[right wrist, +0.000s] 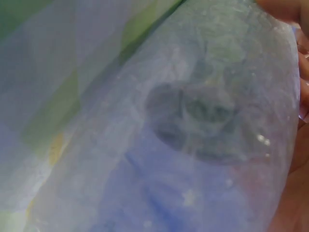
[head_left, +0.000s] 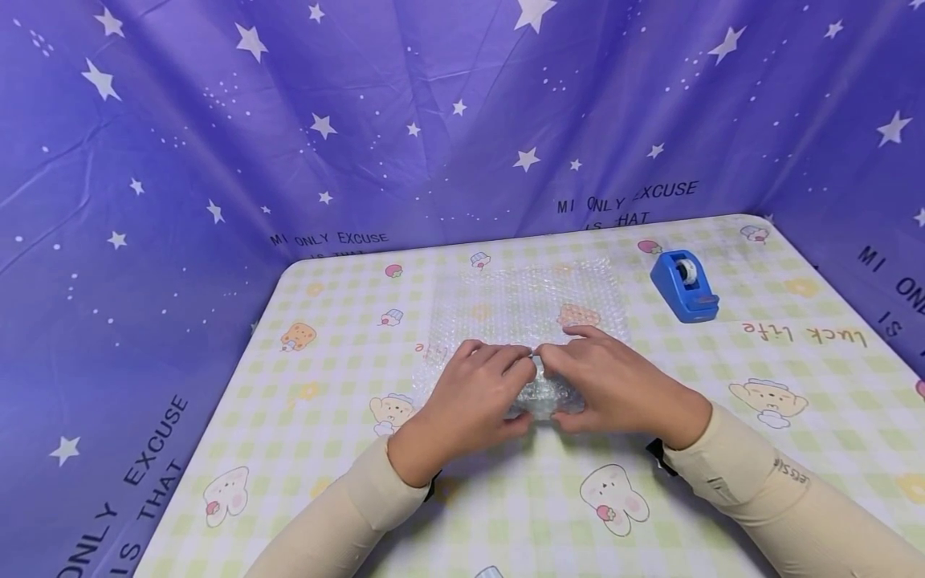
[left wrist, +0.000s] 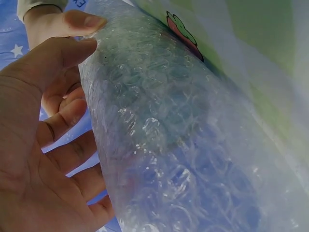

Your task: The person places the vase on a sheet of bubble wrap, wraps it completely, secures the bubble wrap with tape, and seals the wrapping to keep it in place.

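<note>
A clear bubble wrap sheet (head_left: 520, 301) lies flat on the table, its near part rolled into a bundle (head_left: 545, 393). My left hand (head_left: 473, 393) grips the bundle's left side and my right hand (head_left: 614, 385) its right side, with the thumbs on the near side. The left wrist view has the left hand's (left wrist: 34, 140) fingers curled around the edge of the wrap (left wrist: 154, 106), thumb on top. In the right wrist view a dark rounded shape (right wrist: 193, 121) shows through the wrap, with the right hand (right wrist: 294, 188) at the edge; what it is I cannot tell.
A blue tape dispenser (head_left: 679, 285) with a roll of tape stands on the table, beyond and to the right of the wrap. The table (head_left: 289, 433) has a green checked cover with cartoon prints. Purple star-patterned curtains (head_left: 405, 104) hang behind and at both sides.
</note>
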The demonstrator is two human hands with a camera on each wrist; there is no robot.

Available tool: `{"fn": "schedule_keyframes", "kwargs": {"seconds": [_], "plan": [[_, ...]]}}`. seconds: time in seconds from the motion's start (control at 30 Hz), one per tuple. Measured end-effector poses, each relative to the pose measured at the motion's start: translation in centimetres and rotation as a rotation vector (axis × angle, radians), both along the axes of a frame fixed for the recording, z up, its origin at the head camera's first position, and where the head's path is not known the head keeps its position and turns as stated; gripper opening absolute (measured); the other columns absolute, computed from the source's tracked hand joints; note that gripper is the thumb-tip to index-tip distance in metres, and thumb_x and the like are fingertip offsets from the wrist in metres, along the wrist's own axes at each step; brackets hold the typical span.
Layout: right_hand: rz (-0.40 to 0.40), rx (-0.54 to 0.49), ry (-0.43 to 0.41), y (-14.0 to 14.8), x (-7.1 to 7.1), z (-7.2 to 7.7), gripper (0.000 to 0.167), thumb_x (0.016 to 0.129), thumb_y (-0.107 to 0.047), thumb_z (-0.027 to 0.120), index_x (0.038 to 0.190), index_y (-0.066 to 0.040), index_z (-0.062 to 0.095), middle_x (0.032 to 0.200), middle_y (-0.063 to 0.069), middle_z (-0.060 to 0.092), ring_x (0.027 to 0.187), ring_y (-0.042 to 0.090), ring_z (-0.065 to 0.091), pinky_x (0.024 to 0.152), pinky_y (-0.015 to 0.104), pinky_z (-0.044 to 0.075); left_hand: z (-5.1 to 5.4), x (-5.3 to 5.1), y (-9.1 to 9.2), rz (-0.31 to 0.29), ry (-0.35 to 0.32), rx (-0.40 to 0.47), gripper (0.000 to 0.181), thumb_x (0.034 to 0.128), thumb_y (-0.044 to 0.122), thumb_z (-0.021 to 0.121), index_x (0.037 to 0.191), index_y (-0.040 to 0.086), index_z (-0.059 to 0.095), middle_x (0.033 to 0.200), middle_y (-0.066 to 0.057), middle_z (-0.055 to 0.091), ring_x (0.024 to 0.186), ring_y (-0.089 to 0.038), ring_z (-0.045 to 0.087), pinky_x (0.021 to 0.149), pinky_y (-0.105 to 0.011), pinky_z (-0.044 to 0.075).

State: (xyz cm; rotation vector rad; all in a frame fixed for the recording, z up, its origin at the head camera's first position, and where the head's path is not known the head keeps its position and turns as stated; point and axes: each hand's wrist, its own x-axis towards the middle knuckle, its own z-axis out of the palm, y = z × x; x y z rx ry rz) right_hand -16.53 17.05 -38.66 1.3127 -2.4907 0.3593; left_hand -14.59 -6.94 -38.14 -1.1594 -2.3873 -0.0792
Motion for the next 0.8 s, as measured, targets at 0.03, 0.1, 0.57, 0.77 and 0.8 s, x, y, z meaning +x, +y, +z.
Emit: {"fn": "schedule_keyframes", "kwargs": {"seconds": [0.03, 0.1, 0.57, 0.77, 0.8], "plan": [[0.0, 0.0, -0.004, 0.0, 0.0, 0.01, 0.059, 0.067, -0.04, 0.088, 0.103, -0.018, 0.047, 0.07, -0.018, 0.042, 0.066, 0.003, 0.052, 0.11, 0.055, 0.043, 0.0, 0.02, 0.0, 0.001, -0.003, -0.001, 0.044, 0.0778, 0.045, 0.079, 0.108, 0.019, 0.062, 0.126, 0.0, 0.07, 0.112, -0.021, 0.07, 0.093, -0.041, 0.05], [-0.001, -0.001, -0.011, -0.01, 0.02, 0.05, 0.059, 0.066, -0.039, 0.088, 0.102, -0.018, 0.047, 0.07, -0.018, 0.043, 0.067, 0.002, 0.053, 0.109, 0.056, 0.043, -0.04, 0.05, -0.01, 0.003, -0.009, -0.005, 0.045, 0.0778, 0.046, 0.079, 0.11, 0.019, 0.062, 0.127, 0.0, 0.069, 0.113, -0.021, 0.07, 0.093, -0.041, 0.05], [-0.003, -0.006, -0.049, -0.06, 0.19, 0.21, 0.056, 0.066, -0.039, 0.087, 0.101, -0.021, 0.048, 0.068, -0.02, 0.042, 0.066, -0.001, 0.049, 0.107, 0.056, 0.043, -0.1, 0.25, 0.08, 0.01, -0.012, -0.013, 0.045, 0.0772, 0.046, 0.078, 0.109, 0.02, 0.06, 0.118, 0.003, 0.07, 0.095, -0.019, 0.073, 0.082, -0.039, 0.051], [-0.01, -0.005, -0.074, -0.11, 0.26, 0.28, 0.056, 0.065, -0.039, 0.088, 0.101, -0.022, 0.049, 0.071, -0.021, 0.046, 0.068, -0.002, 0.05, 0.108, 0.056, 0.042, -0.11, 0.23, 0.16, 0.006, -0.018, -0.003, 0.045, 0.0754, 0.046, 0.079, 0.107, 0.021, 0.06, 0.109, 0.006, 0.071, 0.087, -0.016, 0.072, 0.078, -0.037, 0.051], [-0.013, -0.005, -0.077, -0.12, 0.27, 0.27, 0.056, 0.065, -0.04, 0.088, 0.101, -0.022, 0.049, 0.072, -0.022, 0.047, 0.068, -0.003, 0.05, 0.108, 0.056, 0.042, -0.13, 0.23, 0.16, 0.006, -0.018, -0.001, 0.044, 0.0754, 0.046, 0.08, 0.107, 0.021, 0.061, 0.109, 0.006, 0.071, 0.087, -0.016, 0.072, 0.078, -0.037, 0.051]]}}
